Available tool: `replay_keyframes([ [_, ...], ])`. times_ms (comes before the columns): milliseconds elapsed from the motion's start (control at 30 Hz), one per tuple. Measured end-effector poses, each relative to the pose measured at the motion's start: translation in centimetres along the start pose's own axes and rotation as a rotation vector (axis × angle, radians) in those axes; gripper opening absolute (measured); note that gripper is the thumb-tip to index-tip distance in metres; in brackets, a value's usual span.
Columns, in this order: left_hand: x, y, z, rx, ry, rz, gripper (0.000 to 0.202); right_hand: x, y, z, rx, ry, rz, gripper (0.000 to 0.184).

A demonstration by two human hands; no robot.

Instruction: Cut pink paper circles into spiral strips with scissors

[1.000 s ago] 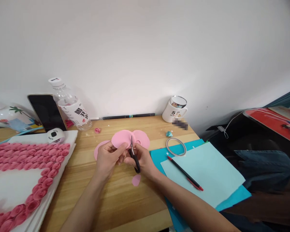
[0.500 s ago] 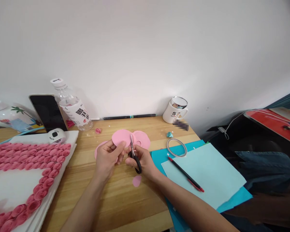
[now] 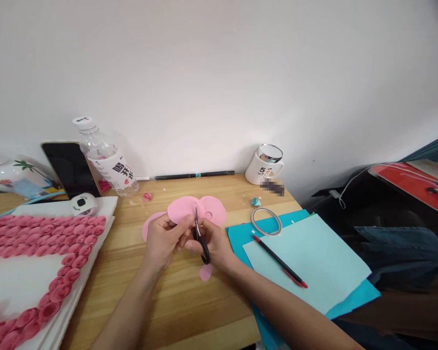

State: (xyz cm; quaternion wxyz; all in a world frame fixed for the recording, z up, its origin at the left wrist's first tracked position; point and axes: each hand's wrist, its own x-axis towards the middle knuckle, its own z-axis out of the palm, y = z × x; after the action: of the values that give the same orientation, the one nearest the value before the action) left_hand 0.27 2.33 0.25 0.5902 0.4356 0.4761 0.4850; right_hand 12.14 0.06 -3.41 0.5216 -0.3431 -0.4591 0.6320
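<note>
Left hand (image 3: 161, 239): fingers pinched on the disc (image 3: 182, 208), raised above the table (image 3: 190, 311).
Right hand (image 3: 219, 243): fingers curled round the scissors (image 3: 202, 241); I can't tell how far they spread.
Change: scissors shifted slightly left over the disc; I judge the cut advancing.

Along the wall (image 3: 219, 87) we see a phone (image 3: 69, 167) propped up beside a bottle (image 3: 115, 167), then a marker (image 3: 178, 176) lying flat and a mug (image 3: 255, 170) standing. At far right we have denim (image 3: 401, 248), a red surface (image 3: 409, 182) and a white cable (image 3: 347, 187).
</note>
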Motion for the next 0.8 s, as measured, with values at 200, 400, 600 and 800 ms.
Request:
replay_keyframes([
  [200,0.07,-0.23,-0.11,0.026,-0.008,-0.013,0.027,0.15,-0.10,-0.19,0.005,-0.012,-0.048,0.049],
  [400,0.03,-0.06,0.00,-0.016,-0.008,-0.031,0.024,0.03,-0.17,-0.33,-0.035,-0.012,-0.027,0.048],
  [600,0.18,-0.33,-0.17,-0.058,-0.005,-0.014,0.025,0.03,-0.22,-0.28,-0.045,0.008,0.008,0.049],
  [800,0.06,-0.04,-0.08,-0.030,0.002,0.013,0.028,-0.02,-0.25,-0.19,0.002,0.012,0.019,0.047],
])
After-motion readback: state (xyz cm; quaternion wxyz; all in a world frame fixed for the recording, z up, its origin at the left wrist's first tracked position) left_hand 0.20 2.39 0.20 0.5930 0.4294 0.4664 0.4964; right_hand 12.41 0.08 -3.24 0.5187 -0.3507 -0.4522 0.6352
